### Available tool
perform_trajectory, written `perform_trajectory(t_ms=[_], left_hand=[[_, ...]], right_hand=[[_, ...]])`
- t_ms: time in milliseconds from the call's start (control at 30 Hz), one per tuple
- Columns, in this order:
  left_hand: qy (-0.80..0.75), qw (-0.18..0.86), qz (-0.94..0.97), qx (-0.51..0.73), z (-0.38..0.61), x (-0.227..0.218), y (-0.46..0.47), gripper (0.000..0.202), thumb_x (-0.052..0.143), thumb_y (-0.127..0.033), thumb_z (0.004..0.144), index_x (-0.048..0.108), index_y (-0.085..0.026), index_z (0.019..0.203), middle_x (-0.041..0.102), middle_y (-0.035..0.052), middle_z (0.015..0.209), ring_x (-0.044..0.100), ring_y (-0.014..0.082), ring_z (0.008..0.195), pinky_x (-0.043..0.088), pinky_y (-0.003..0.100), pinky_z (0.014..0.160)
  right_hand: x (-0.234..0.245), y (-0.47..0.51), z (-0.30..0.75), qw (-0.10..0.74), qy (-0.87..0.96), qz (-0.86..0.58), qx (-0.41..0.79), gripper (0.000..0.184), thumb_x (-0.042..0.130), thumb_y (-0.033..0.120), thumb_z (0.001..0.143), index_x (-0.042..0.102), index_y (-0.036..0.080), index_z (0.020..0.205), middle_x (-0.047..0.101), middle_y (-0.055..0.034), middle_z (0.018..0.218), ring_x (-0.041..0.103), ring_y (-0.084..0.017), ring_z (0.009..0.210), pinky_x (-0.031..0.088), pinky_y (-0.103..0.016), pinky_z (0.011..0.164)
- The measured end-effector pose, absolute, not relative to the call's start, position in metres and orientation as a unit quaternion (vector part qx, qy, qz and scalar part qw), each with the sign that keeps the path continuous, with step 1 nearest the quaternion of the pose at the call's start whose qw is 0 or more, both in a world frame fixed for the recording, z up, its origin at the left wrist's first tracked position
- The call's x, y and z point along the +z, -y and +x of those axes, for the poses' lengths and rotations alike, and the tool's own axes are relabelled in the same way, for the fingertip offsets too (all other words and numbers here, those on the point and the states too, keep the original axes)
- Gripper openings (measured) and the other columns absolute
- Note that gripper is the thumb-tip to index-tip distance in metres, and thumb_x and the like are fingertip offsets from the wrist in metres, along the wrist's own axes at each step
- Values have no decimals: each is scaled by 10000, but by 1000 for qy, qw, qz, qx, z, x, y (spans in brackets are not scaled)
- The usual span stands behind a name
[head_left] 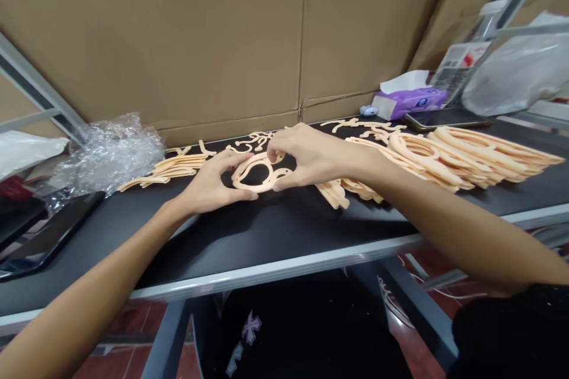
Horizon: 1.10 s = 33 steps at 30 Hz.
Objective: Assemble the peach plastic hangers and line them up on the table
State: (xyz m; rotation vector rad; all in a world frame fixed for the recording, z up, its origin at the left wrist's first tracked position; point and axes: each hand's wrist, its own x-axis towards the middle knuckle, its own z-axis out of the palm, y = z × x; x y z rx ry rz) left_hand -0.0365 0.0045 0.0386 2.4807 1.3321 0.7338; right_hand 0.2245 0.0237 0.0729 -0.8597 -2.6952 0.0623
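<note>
Between my hands is a pale, wood-coloured piece with a round ring (254, 188) and curved parts at its right. My left hand (216, 185) grips the ring's left side, thumb in front and fingers behind. With thumb and fingers curved round the right side, my right hand (302, 154) holds the same piece. Behind my hands lie small curved pieces (258, 141) in the same pale colour. A stack of narrow strips (180, 164) sits left of my left hand. To the right of my right hand, several larger ringed pieces (418, 151) are piled in overlapping rows.
Crumpled clear plastic wrap (118, 151) lies at the left on the black table (213, 249), near a dark flat device (57, 231). A purple tissue pack (411, 100), a phone (447, 118) and a clear bottle (471, 50) stand or lie back right. Cardboard (200, 41) walls the back.
</note>
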Motion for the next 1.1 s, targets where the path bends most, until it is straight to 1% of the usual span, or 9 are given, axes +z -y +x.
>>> perform_trajectory(t_ms=[167,233,300,367,433,567,733,900,1100], left_hand=[[-456,147,842,248,-35,43,1,835,857,-689,674,728,-233,1362,685,81,1243,642,330,1167,506,494,1070],[-454,166,837,257,-34,43,2,828,876,-695,651,742,-252,1339,694,79,1267,644,346,1192,512,511,1081],[-435,208,825,294,-33,40,1,866,898,-681,640,726,-237,1364,695,94,1303,638,352,1232,506,520,1113],[-415,248,805,343,-32,36,0,898,900,-639,675,675,-214,1433,685,112,1334,639,330,1243,508,516,1132],[-416,253,790,372,-32,33,-2,879,873,-590,734,630,-204,1485,685,116,1294,662,288,1166,541,510,1099],[-440,210,792,368,-31,28,-3,718,801,-554,821,662,-199,1429,699,93,1140,679,227,981,607,481,990],[-446,185,811,329,-25,23,-1,602,759,-545,863,693,-196,1350,727,94,1113,694,220,945,623,443,927],[-439,173,823,315,-22,18,0,588,739,-550,868,701,-185,1328,735,89,1077,690,222,914,617,439,902],[-439,156,831,305,-20,17,-1,568,728,-528,872,711,-174,1317,733,91,1073,680,225,922,594,437,898]], right_hand=[[85,-14,217,87,944,-317,28,576,777,424,789,636,191,1296,722,-119,1274,656,-286,1069,424,-336,789],[91,-8,214,64,947,-316,12,611,755,417,799,606,208,1354,728,-120,1271,663,-290,1069,417,-327,763],[98,-1,213,41,945,-323,-22,588,724,428,823,601,211,1356,745,-130,1199,676,-289,992,408,-327,738],[106,3,216,31,935,-348,-68,557,712,448,835,615,206,1327,757,-135,1086,677,-285,891,409,-338,721],[114,5,224,37,914,-390,-110,546,742,456,809,643,205,1284,754,-128,980,672,-290,833,423,-358,716],[123,-1,249,64,866,-481,-125,464,770,521,783,708,216,1127,727,-121,880,668,-299,794,459,-398,698],[116,-4,268,63,825,-551,-111,456,707,604,829,720,201,1043,720,-153,868,680,-333,817,489,-448,714],[99,-2,261,35,819,-557,-130,416,723,587,830,719,205,994,717,-151,826,689,-369,867,486,-490,790],[91,-3,258,4,828,-543,-137,387,783,571,795,708,194,749,651,-111,669,688,-371,860,464,-534,824]])
